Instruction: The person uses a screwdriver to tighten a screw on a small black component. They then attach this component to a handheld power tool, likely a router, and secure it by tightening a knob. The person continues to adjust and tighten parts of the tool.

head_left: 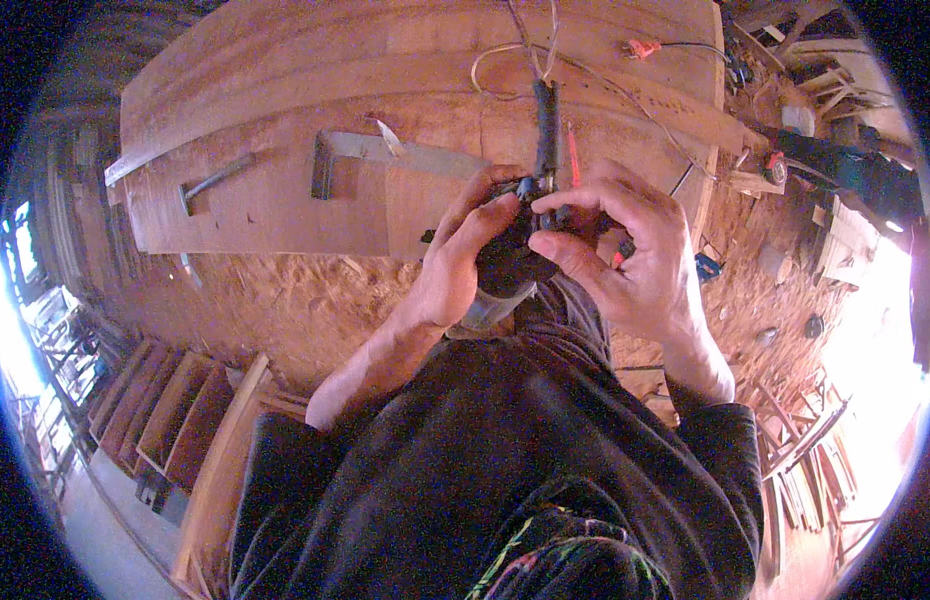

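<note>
My left hand (465,245) is wrapped round a dark corded power tool (507,255) close in front of my body. The tool has a black ribbed sleeve (547,125) at its far end and a greyish part at its near end; its exact kind does not show. My right hand (635,245) is bent in from the right, its thumb and forefinger at the tool's side. Whatever small part sits between those fingertips is too dark to make out. Just beyond the right hand lies a thin red stick, perhaps a pencil (573,150).
A wooden panel (285,220) spreads ahead, bearing a metal square (360,148), a smaller square-like tool (220,183) and a cord with a red plug (642,48). Sawdust covers the ground (315,295). Wooden frames (170,410) stand at lower left; wood strips (810,490) lie at lower right.
</note>
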A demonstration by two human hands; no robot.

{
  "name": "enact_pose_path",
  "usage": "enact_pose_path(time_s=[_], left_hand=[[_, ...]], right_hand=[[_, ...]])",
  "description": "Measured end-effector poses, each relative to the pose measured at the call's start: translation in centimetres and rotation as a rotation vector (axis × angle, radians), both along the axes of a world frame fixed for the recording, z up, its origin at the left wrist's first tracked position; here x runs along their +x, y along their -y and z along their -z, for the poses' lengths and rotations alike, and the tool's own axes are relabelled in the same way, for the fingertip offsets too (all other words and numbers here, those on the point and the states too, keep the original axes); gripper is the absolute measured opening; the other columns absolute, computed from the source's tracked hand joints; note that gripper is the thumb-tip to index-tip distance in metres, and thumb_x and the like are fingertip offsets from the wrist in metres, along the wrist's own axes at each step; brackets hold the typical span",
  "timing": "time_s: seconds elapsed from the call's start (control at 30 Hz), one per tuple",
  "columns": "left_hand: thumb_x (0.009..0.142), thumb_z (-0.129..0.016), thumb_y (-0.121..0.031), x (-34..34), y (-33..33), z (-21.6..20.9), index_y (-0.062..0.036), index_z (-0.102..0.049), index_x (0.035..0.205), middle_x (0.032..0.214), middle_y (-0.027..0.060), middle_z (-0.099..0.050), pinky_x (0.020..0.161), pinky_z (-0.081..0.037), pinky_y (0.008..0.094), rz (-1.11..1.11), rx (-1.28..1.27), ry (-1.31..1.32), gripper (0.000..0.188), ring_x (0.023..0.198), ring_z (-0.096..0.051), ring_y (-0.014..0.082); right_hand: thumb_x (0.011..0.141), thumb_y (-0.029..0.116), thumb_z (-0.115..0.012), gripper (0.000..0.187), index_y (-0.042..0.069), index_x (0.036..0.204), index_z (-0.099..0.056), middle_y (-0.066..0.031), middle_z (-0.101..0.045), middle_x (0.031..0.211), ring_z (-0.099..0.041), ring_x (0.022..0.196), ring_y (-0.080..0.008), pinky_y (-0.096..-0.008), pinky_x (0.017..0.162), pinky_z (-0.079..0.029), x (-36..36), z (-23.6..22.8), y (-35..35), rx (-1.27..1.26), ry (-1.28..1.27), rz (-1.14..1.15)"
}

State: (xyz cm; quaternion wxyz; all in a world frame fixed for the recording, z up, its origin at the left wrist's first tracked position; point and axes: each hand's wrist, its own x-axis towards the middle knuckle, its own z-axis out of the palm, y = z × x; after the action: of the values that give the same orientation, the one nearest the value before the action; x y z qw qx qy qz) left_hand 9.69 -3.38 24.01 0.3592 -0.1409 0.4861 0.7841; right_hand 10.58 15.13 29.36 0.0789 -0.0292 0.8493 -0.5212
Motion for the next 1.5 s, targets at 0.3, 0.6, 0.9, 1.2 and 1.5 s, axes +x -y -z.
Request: enact_pose_path(time_s=[0.3, 0.6, 0.9, 1.2, 1.5], left_hand=[[0.103, -0.048, -0.027, -0.3, 0.0, 0.7, -0.0047, -0.055, 0.126, 0.109, 0.0052, -0.066, 0.091, -0.049, 0.0290, -0.006, 0.083, 0.020, 0.033, 0.100, -0.063, 0.0127], [0.101, -0.047, -0.028, -0.4, 0.3, 1.3, -0.0063, -0.055, 0.126, 0.112, 0.0061, -0.067, 0.092, -0.050, 0.0313, 0.063, 0.005, -0.014, 0.034, 0.101, -0.065, 0.0147], [0.104, -0.045, -0.036, 0.2, 0.3, 1.4, -0.0052, -0.054, 0.127, 0.111, 0.0064, -0.067, 0.091, -0.050, 0.0292, 0.019, -0.020, 0.015, 0.040, 0.099, -0.064, 0.0136], [0.094, -0.067, -0.046, 0.8, 1.1, 2.0, -0.0026, -0.050, 0.139, 0.124, 0.0076, -0.064, 0.100, -0.048, 0.0357, 0.064, 0.050, -0.206, 0.065, 0.113, -0.061, 0.0188], [0.093, -0.063, -0.056, 1.0, 2.2, 3.5, 0.0007, -0.050, 0.139, 0.124, 0.0115, -0.063, 0.098, -0.049, 0.0378, 0.072, -0.018, -0.282, 0.074, 0.113, -0.062, 0.0219]], right_hand=[[0.085, 0.016, -0.079, 0.023, 0.004, 0.104, -0.076, -0.0074, -0.065, 0.085, -0.062, 0.078, -0.0165, -0.0286, 0.066, -0.046, -0.5, 1.2, -1.8, -0.083, -0.010, -0.080], [0.090, 0.012, -0.076, 0.014, 0.000, 0.087, -0.069, 0.0018, -0.063, 0.080, -0.055, 0.066, -0.0034, -0.0212, 0.056, -0.041, -0.3, 0.9, -1.4, -0.168, 0.207, -0.004], [0.088, 0.022, -0.076, 0.025, -0.002, 0.091, -0.071, -0.0122, -0.072, 0.077, -0.071, 0.070, -0.0194, -0.0339, 0.065, -0.057, 0.1, 0.8, -0.6, -0.098, 0.158, 0.035], [0.091, 0.022, -0.072, 0.021, 0.001, 0.096, -0.071, -0.0097, -0.069, 0.086, -0.067, 0.075, -0.0193, -0.0331, 0.065, -0.052, -0.4, 0.7, -0.6, -0.191, 0.199, -0.004], [0.098, 0.017, -0.066, 0.020, 0.001, 0.107, -0.074, -0.0091, -0.072, 0.092, -0.069, 0.082, -0.0180, -0.0307, 0.073, -0.055, -0.8, 2.6, -1.8, -0.291, 0.023, -0.158]])
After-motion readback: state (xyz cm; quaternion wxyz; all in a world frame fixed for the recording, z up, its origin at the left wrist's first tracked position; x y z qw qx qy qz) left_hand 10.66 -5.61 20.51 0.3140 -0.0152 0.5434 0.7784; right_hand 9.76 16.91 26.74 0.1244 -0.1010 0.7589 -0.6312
